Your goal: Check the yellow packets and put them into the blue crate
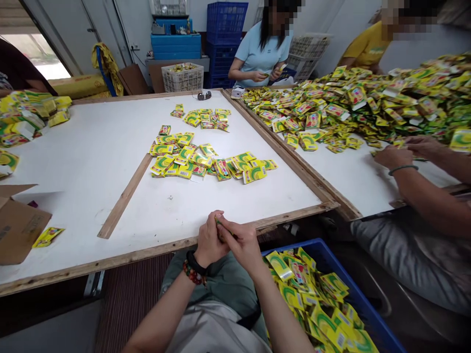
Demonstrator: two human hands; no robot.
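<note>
- A small packet (218, 221) is gripped between the fingers (231, 227) of both hands; its long axis is hidden.
- The right hand (243, 241) is nearer the blue crate (362, 299) than the left hand (210, 241).

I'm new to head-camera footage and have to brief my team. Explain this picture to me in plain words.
There is no robot here, only a person's bare hands. One camera, worn on the head, looks forward and down, so their arms rise from the bottom edge.

The left hand and right hand meet at the near table edge, fingers closed around a small item, mostly hidden.

On the white table lie yellow-green packets, a wooden strip, dark glasses and a cardboard box. A blue crate by the person's right leg holds more packets.

Beyond the table is a co-worker in light blue; others are nearby, and their hands are separate.
</note>
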